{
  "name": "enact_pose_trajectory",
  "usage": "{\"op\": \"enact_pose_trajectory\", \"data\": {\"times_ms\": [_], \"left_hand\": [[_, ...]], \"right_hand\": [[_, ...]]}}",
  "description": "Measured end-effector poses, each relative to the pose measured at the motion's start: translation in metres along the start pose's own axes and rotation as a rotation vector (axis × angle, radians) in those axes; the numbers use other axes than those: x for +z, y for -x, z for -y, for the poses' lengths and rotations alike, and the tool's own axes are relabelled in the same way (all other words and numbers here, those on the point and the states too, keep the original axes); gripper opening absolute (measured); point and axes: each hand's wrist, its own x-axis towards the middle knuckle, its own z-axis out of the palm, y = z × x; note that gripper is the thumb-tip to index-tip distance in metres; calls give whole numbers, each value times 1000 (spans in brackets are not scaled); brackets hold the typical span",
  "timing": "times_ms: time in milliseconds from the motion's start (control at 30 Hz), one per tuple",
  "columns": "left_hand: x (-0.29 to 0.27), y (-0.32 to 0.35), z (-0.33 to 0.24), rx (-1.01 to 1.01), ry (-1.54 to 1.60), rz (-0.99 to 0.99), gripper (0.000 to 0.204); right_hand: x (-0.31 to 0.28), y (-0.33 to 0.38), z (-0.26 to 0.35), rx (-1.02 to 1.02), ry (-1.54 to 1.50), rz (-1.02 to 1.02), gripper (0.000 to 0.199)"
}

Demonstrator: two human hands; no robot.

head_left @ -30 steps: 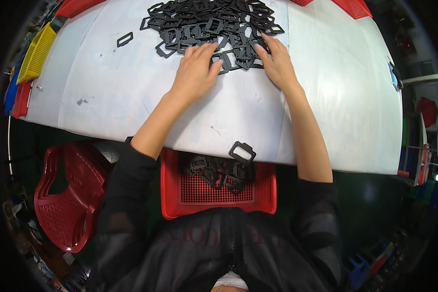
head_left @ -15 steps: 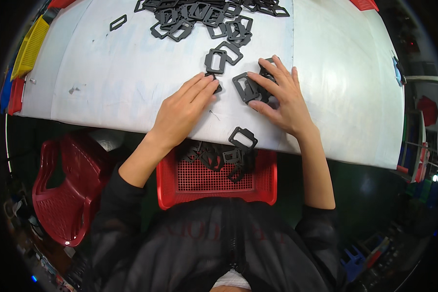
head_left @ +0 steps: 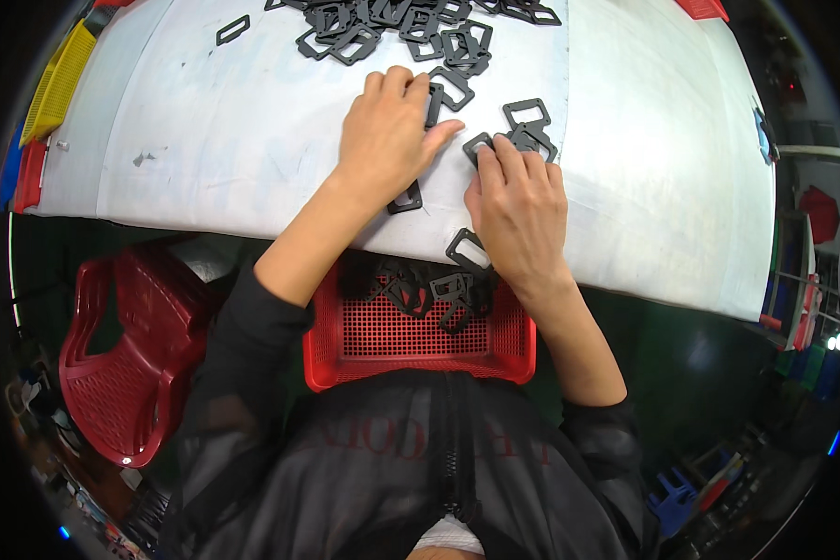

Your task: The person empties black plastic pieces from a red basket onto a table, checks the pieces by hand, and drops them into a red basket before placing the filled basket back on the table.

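With left hand (head_left: 387,135) spread thumb-wide over one flat, black, plastic-looking rectangular frame (head_left: 435,103) and right hand (head_left: 523,210) bent onto another frame (head_left: 471,147) (pinching or pressing, cannot tell), short of the white worktop's (head_left: 649,168) near edge, best separate overlaps gently, fingertips low.

White counter (head_left: 663,187) | black frames (head_left: 398,22) lay heaped toward far edge | lone frame (head_left: 235,36) sat toward left edge | smaller cluster (head_left: 530,133) lay nearer front edge
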Motion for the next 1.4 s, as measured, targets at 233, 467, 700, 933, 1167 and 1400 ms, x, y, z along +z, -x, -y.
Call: {"op": "enact_pose_trajectory", "data": {"times_ms": [233,467,700,933,1167,1400], "left_hand": [[-20,3,11,-198,213,170,31],[-41,15,25,-252,262,166,18],[-25,15,-12,77,215,253,42],[-28,0,-21,-22,290,495,47],[-23,-8,-18,-338,590,504,22],[-24,-9,-22,121,581,12,10]], "right_hand": [[-11,-10,2,298,-465,20,13],[-18,5,-17,438,-527,170,33],[-22,0,-33,297,-561,173,46],[-33,2,-50,355,-566,338,42],[-38,38,-51,272,-460,264,36],[-15,15,-79,499,-572,226,48]]}}
